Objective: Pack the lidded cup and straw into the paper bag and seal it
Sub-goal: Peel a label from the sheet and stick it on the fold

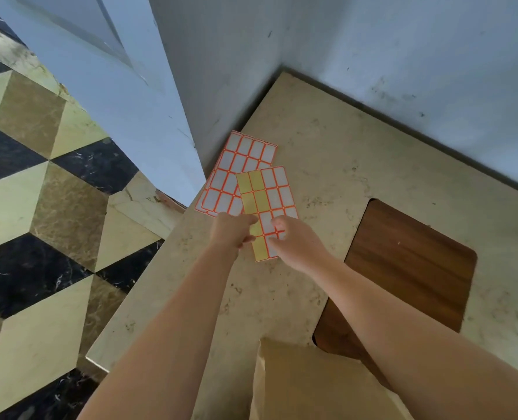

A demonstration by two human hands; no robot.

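here, over a patterned tile floor (39, 183) on the far left, the left hand (232, 230) reaches onto the stone bench (327, 153) and its grip pinches the left edge of a label sheet (266, 207) that is partly peeled to yellow backing and overlaps a stack of full label sheets (236, 174) near the wall corner. just to the right, the right hand (297, 241) rests on the same sheet with fingers curled at a label; i cannot tell if its grip holds one. the paper bag (306, 383) stands at the near edge between the forearms, beside a dark wooden inset (403, 274); the cup and straw are not visible.
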